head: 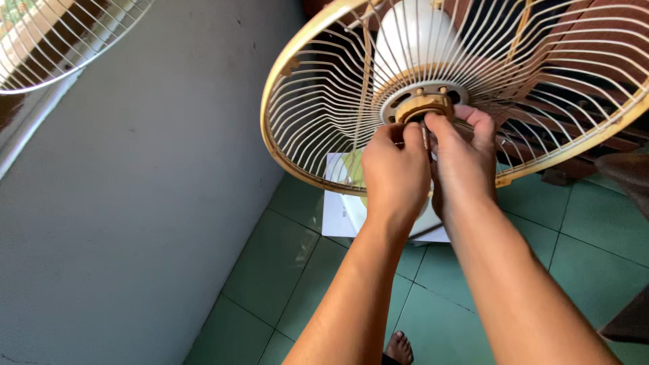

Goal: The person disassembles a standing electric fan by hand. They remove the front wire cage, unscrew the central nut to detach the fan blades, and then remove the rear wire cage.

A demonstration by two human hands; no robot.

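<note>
The wire guard (324, 115) and grey wall (135, 203) hem the left; open room lies below over the green floor (581, 250).

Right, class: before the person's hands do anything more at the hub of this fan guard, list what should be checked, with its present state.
1. Both hands at the hub: ok, left hand and right hand meet at the gold nut.
2. Fingers gripping the nut: cannot tell, the contact is hidden.
3. Blade off the shaft: ok, none shows in the rear guard.
4. Front guard removed: ok, a separate guard sits at upper left.
5. Bare foot out from under the work: not ok.
</note>
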